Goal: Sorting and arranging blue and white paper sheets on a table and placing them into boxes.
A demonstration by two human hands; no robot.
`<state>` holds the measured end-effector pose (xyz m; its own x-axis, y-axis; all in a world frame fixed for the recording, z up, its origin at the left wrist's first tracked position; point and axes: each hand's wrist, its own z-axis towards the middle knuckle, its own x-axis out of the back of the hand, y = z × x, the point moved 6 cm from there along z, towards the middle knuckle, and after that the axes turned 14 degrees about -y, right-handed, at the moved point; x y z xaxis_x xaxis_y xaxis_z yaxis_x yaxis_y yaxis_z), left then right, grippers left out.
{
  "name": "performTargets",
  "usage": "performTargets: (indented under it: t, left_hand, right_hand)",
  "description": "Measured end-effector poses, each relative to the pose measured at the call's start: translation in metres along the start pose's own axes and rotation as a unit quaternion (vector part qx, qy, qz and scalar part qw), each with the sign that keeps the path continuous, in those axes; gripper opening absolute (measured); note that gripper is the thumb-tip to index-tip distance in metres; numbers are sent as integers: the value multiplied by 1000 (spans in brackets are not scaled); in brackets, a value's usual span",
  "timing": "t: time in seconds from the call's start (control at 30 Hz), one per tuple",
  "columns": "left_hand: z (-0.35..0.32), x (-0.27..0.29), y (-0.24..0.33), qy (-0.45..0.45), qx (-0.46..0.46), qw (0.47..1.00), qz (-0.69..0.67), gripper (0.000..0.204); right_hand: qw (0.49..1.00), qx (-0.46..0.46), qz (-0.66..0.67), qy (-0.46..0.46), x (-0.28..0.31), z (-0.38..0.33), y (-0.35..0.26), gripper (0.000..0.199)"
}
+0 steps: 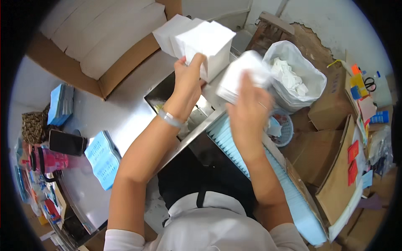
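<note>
The right hand (251, 108) and the white stack (252, 62) it holds are blurred. The taller white stack (209, 39) hides some left hand (187, 81) fingers. The upper edge cuts off the cardboard box (130, 55).

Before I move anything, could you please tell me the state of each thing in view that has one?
Left hand: grip closed on the large white stack
Right hand: grip closed on the small white stack, blurred
White bag: open, crumpled white paper inside
Cardboard box: open, white packs inside
Small basket: open, pale piece inside
Black phone: no lit screen visible
</note>
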<state>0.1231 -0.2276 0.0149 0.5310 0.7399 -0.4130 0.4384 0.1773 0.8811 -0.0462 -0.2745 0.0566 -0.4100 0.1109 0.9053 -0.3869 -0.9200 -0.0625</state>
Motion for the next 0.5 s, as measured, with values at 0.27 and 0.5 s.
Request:
performTargets:
  t: [0.27,0.5]
  left_hand:
    - [-158,101,55,-222,-44,871,437,45]
    - [-280,249,44,228,8,643,731,47]
  right_hand:
    - [976,87,161,119,2,24,14,22]
    - [986,123,112,24,-9,44,-12,16]
